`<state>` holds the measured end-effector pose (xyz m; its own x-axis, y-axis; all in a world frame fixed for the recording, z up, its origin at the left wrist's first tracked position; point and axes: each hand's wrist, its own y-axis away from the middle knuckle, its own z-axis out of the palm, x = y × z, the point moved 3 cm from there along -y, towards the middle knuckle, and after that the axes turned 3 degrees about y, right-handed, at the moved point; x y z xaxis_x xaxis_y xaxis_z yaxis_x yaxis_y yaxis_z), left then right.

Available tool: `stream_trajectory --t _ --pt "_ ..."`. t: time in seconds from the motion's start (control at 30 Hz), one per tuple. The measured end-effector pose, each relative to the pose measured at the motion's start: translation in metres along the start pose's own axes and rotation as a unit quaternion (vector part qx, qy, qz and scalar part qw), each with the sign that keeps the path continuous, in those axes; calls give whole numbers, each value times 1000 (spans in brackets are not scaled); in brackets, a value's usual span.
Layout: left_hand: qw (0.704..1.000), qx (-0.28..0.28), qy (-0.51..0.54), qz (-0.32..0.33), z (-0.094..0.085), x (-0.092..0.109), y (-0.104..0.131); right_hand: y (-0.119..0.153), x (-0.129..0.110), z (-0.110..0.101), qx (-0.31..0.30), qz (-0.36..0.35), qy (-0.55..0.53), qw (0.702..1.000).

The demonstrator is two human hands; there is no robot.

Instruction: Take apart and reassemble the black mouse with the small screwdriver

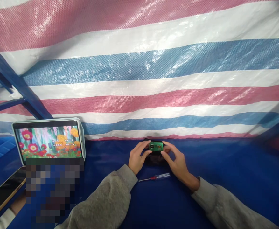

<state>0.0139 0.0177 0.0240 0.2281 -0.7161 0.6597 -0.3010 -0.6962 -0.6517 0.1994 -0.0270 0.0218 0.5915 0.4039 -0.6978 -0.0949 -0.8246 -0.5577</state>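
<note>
A small green circuit board (156,146) is held up between my two hands near the back of the blue table. My left hand (138,156) pinches its left end between thumb and fingers. At the right end, my right hand (176,160) grips it the same way. Behind and below the board is a dark, flat item (153,160), partly covered by my hands; its kind cannot be made out. A screwdriver (157,176) with a clear and red handle lies on the table between my wrists, its tip pointing left.
To the left a tablet (48,140) stands upright, playing a colourful video. A phone (5,194) and part of another person's arm (18,205) are at the lower left, beside a blurred patch. A blue frame (20,82) and striped sheeting (153,70) border the table.
</note>
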Motion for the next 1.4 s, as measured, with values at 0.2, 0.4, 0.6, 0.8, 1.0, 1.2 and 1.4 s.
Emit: stream_trajectory --t 0.2,0.4,0.6,0.8,1.0,1.2,1.4 --pt "1000 0 -1 -6 1 -5 2 1 2 3 9 -9 3 1000" --pt "1000 -8 0 1 1 -2 2 0 -1 2 9 -31 5 999" --pt "1000 -13 -6 16 0 -1 3 -1 -1 2 -7 -30 -4 1000" --pt "999 -20 -16 20 0 -5 4 -1 -3 2 -10 -27 -7 1000" --pt "999 -33 -13 24 1 -2 3 0 -2 3 -7 -21 -16 1000" --pt "999 -34 -17 23 2 -3 3 -1 -3 0 -7 -38 -12 999" --pt "999 -37 -27 19 1 -3 4 0 -4 0 -15 -52 -4 999"
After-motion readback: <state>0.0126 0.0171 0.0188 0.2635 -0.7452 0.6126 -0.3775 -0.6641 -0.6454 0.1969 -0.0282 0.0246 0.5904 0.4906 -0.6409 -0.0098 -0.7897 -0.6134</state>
